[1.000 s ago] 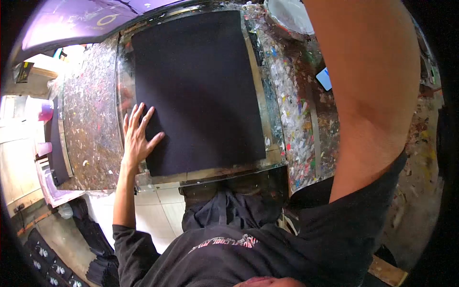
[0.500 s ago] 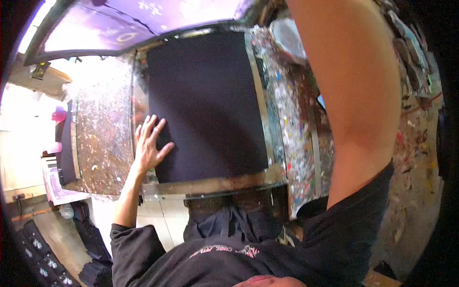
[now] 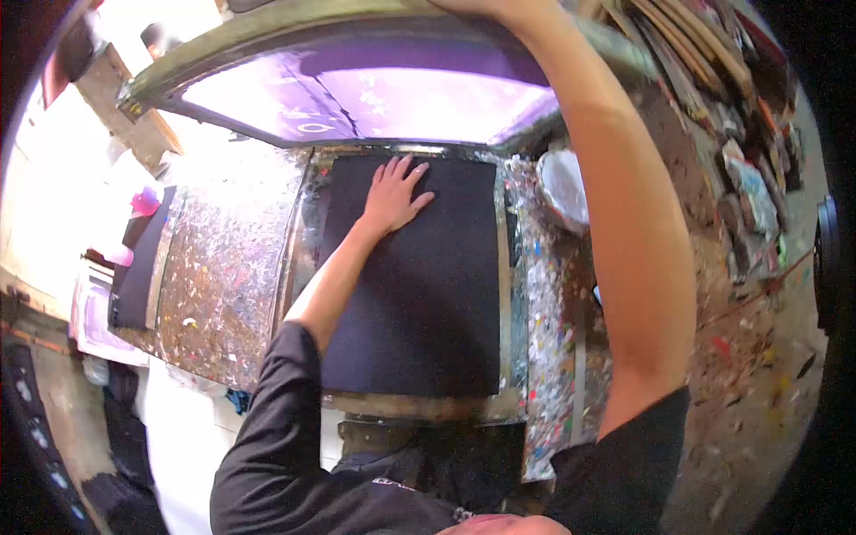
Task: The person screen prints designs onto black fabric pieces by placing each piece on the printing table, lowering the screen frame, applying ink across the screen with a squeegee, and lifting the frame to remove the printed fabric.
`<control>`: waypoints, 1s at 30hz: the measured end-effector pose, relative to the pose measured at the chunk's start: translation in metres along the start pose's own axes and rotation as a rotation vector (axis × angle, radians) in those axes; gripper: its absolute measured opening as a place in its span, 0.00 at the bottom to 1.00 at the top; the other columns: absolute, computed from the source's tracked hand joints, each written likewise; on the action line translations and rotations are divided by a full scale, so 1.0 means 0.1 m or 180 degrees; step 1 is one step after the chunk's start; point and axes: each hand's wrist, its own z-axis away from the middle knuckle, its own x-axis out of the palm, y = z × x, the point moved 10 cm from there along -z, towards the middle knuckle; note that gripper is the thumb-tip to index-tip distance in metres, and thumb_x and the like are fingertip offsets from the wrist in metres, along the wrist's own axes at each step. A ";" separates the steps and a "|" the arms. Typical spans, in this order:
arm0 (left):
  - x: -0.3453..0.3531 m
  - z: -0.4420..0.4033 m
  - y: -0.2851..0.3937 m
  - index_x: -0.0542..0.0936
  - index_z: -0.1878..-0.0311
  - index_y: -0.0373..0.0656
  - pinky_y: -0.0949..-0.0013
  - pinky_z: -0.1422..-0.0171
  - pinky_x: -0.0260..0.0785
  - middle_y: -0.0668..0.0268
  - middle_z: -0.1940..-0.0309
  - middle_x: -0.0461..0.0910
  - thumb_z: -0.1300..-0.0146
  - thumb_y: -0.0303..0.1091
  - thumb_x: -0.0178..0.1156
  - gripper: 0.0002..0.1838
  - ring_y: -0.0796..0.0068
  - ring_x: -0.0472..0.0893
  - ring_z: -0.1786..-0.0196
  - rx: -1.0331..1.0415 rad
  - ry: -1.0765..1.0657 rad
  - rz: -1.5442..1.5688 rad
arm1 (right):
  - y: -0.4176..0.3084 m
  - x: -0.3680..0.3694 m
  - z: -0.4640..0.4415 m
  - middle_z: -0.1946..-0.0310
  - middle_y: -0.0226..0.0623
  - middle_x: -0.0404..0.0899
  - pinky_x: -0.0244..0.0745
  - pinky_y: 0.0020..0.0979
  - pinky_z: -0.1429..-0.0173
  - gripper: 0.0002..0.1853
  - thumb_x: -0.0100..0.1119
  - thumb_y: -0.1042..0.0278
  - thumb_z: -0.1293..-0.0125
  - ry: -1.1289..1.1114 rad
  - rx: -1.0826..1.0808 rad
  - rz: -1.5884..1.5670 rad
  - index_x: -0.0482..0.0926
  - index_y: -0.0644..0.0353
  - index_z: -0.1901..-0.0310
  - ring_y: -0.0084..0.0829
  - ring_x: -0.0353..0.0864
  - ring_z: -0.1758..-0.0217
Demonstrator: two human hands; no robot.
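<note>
A black fabric sheet lies flat on a board on the paint-spattered bench. My left hand is palm down on its far part, fingers spread. Beyond the fabric a framed screen with a purple-white mesh stands tilted up, its near edge low by the fabric's far edge. My right arm stretches forward on the right, and my right hand is on the screen's raised wooden bar at the top edge of view, partly cut off, its visible fingers closed over the bar.
A whitish bowl sits right of the board. Pink cups and a narrow dark strip are at the left. Long wooden pieces and crumpled cloths lie at the far right. Dark printed fabric hangs at the lower left.
My left hand has slid forward from the fabric's left edge to its far part. The view has shifted forward, and the screen's raised bar and part of my right hand now show.
</note>
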 end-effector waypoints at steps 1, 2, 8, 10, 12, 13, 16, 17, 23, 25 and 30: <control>0.20 -0.03 -0.12 0.67 0.26 0.51 0.45 0.19 0.49 0.53 0.25 0.62 0.30 0.59 0.55 0.35 0.50 0.59 0.22 -0.0062 0.0085 0.0023 | -0.11 -0.14 0.22 0.50 0.64 0.82 0.76 0.47 0.40 0.41 0.55 0.30 0.36 -0.0134 0.0286 0.0174 0.83 0.72 0.51 0.58 0.83 0.45; 0.50 -0.05 -0.21 0.65 0.24 0.53 0.43 0.18 0.45 0.54 0.24 0.61 0.29 0.61 0.51 0.36 0.50 0.56 0.21 -0.0207 -0.0100 -0.0097 | -0.25 -0.29 0.47 0.55 0.62 0.84 0.77 0.47 0.42 0.42 0.53 0.29 0.35 -0.0285 0.0564 0.0360 0.85 0.72 0.55 0.58 0.84 0.48; 0.41 -0.06 -0.17 0.66 0.25 0.52 0.40 0.18 0.42 0.52 0.24 0.60 0.31 0.61 0.50 0.36 0.49 0.57 0.21 -0.0273 -0.0042 -0.0353 | -0.58 -0.01 1.13 0.68 0.50 0.84 0.76 0.51 0.51 0.29 0.57 0.31 0.36 0.0277 0.0160 0.1318 0.87 0.52 0.57 0.53 0.85 0.63; 0.38 -0.01 -0.26 0.69 0.29 0.50 0.44 0.21 0.48 0.52 0.28 0.64 0.29 0.57 0.52 0.32 0.51 0.61 0.25 -0.0280 0.0458 0.0656 | -0.80 -0.01 1.47 0.69 0.47 0.84 0.75 0.49 0.54 0.32 0.61 0.29 0.39 0.0623 0.0107 0.1267 0.85 0.58 0.63 0.51 0.85 0.66; 0.32 0.09 -0.33 0.69 0.30 0.48 0.47 0.25 0.54 0.52 0.31 0.67 0.28 0.54 0.51 0.30 0.53 0.66 0.29 -0.0512 0.0653 0.1175 | -0.95 0.02 1.83 0.69 0.44 0.82 0.71 0.46 0.54 0.33 0.64 0.30 0.41 0.0728 0.0037 0.1127 0.80 0.62 0.67 0.47 0.83 0.65; 0.29 0.20 -0.34 0.69 0.30 0.47 0.49 0.26 0.57 0.53 0.33 0.68 0.27 0.53 0.51 0.28 0.54 0.68 0.32 -0.0665 0.0749 0.1495 | -1.00 0.08 1.98 0.70 0.44 0.81 0.69 0.44 0.55 0.33 0.64 0.30 0.41 0.0610 0.0091 0.1076 0.80 0.62 0.67 0.44 0.81 0.64; 0.23 0.89 -0.28 0.68 0.32 0.45 0.53 0.32 0.65 0.53 0.38 0.73 0.25 0.49 0.51 0.25 0.57 0.74 0.38 -0.1430 0.1099 0.3101 | -1.11 0.23 2.40 0.70 0.40 0.81 0.66 0.45 0.53 0.34 0.62 0.28 0.42 0.0565 0.0121 0.1034 0.81 0.60 0.68 0.40 0.80 0.63; 0.22 1.26 -0.18 0.68 0.33 0.44 0.55 0.34 0.68 0.54 0.39 0.74 0.25 0.47 0.51 0.24 0.57 0.76 0.40 -0.1748 0.1243 0.3793 | -1.12 0.30 2.52 0.72 0.38 0.80 0.64 0.45 0.54 0.33 0.62 0.28 0.42 0.0578 0.0116 0.1025 0.81 0.59 0.69 0.39 0.79 0.65; -1.62 2.94 0.61 0.62 0.36 0.35 0.57 0.48 0.81 0.53 0.48 0.78 0.20 0.47 0.45 0.24 0.59 0.85 0.52 -0.2295 0.2272 0.5384 | -1.25 0.70 3.37 0.73 0.29 0.76 0.61 0.40 0.55 0.29 0.61 0.29 0.40 0.0811 -0.0085 0.0882 0.79 0.53 0.70 0.29 0.75 0.67; -1.40 3.25 0.62 0.63 0.46 0.34 0.59 0.54 0.83 0.49 0.53 0.77 0.21 0.45 0.49 0.20 0.57 0.86 0.56 -0.3319 0.1451 0.4915 | -1.16 1.05 3.61 0.68 0.30 0.79 0.64 0.42 0.51 0.22 0.69 0.41 0.41 0.0193 0.0057 0.0431 0.80 0.53 0.63 0.31 0.79 0.64; -1.09 3.65 0.37 0.68 0.54 0.34 0.60 0.59 0.80 0.50 0.65 0.82 0.27 0.46 0.59 0.21 0.58 0.87 0.66 -0.3316 -0.0593 0.3433 | -0.41 1.38 3.96 0.62 0.36 0.83 0.63 0.53 0.34 0.17 0.72 0.54 0.42 -0.1109 0.0411 0.0268 0.81 0.53 0.57 0.37 0.83 0.54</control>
